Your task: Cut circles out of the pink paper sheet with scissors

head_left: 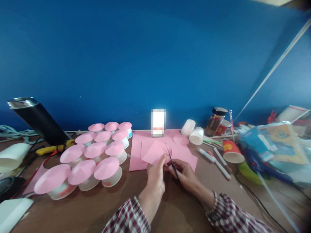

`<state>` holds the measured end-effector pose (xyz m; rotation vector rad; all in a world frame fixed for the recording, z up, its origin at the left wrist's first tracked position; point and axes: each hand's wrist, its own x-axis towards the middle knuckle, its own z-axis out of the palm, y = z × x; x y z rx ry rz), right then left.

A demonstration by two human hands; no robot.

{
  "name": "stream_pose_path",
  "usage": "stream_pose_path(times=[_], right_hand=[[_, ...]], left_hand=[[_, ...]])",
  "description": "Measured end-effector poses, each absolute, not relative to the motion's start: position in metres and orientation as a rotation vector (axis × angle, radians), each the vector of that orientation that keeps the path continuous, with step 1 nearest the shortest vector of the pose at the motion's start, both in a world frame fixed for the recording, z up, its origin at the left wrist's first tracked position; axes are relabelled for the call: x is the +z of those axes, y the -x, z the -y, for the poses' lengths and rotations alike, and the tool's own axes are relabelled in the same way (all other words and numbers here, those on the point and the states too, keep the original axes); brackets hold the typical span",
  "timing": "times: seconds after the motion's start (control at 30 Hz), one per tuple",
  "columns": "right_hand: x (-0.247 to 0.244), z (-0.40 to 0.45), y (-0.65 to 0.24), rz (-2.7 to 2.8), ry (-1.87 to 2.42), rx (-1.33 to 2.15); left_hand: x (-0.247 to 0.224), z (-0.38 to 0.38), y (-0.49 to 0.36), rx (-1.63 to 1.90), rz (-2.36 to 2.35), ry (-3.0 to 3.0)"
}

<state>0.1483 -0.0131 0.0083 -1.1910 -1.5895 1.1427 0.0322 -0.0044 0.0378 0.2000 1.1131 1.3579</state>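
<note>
My left hand [156, 176] is closed on a piece of pink paper [154, 152], its thumb on top near the lower edge. My right hand [184, 174] is closed around dark scissors [174, 169], whose blades point up and away beside the paper. The fingertips of both hands are close together. Under and behind them lie larger pink sheets [136, 155], with a rounded pink piece [181, 139] near their right side. To the left stand several paper cups, each topped with a shallow pink cone [82, 172].
White cups [196, 136] lie right of the sheets, near markers [218, 165], a red cup [232, 152] and a jar [216, 121]. A plastic bag [279, 145] sits far right. A black flask [41, 121] and yellow-handled tool [52, 149] are at left.
</note>
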Motion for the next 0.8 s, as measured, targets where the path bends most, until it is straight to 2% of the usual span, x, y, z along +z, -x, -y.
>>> stream_pose_path(times=[0.8], right_hand=[[0.0105,0.0135,-0.1478,1.584,1.185,1.144]], left_hand=[[0.0425,0.006,-0.0315,1.36,-1.078,-0.194]])
